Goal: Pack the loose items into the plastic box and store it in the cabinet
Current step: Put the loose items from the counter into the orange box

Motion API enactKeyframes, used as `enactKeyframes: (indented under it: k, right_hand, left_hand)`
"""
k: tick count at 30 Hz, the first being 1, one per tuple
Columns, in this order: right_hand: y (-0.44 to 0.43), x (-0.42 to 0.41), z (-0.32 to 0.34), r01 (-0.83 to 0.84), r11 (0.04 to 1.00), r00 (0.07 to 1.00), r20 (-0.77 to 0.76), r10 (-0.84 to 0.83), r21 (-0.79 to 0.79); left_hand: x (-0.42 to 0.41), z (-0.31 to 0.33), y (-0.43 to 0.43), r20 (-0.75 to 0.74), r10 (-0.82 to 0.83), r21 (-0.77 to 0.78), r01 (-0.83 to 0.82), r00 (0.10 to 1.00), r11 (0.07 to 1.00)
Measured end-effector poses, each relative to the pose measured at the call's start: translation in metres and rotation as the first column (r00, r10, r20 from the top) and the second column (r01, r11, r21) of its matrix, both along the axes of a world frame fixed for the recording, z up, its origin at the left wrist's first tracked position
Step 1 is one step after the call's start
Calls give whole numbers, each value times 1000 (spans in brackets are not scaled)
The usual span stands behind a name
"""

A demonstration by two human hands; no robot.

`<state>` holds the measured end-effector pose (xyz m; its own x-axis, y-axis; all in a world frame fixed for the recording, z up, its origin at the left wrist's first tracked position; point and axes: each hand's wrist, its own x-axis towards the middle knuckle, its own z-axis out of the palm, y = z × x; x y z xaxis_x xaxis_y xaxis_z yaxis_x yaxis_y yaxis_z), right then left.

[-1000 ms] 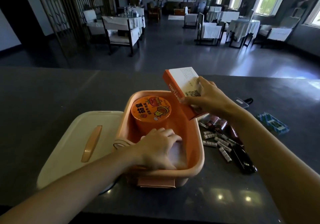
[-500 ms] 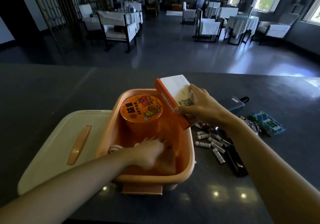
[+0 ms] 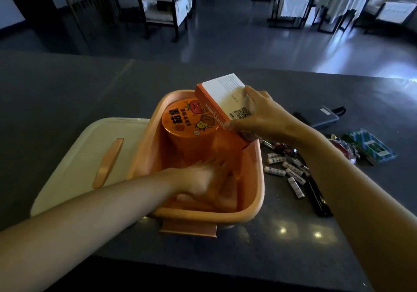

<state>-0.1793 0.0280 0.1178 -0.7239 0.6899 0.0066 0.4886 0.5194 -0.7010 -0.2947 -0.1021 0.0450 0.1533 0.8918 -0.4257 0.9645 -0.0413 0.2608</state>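
The carton point(image 3: 222, 102) tilts, long axis running upper left to lower right, low end inside the box point(image 3: 257, 178) at frame centre. Right hand point(image 3: 259, 115) grips it; left hand point(image 3: 203, 183) blurs inside, fingers' spread unclear.

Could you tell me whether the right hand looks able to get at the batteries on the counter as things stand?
Probably not yet: the right hand grips the orange carton; the batteries lie uncovered below its forearm.

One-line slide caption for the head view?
Right hand lowers an orange-and-white carton into the plastic box beside a noodle cup; left hand rests inside.
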Motion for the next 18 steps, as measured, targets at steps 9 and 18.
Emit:
enactKeyframes:
  k: [9,18]
  right_hand:
    - [13,-2,-7,-3,999,1000,-16,2,-35]
    - [18,1,-6,7,999,1000,5,-7,-53]
  left_hand:
    - [-3,-6,5,68,1,-48,2,998,999]
    - [-19,17,0,214,168,-305,-98,962,947]
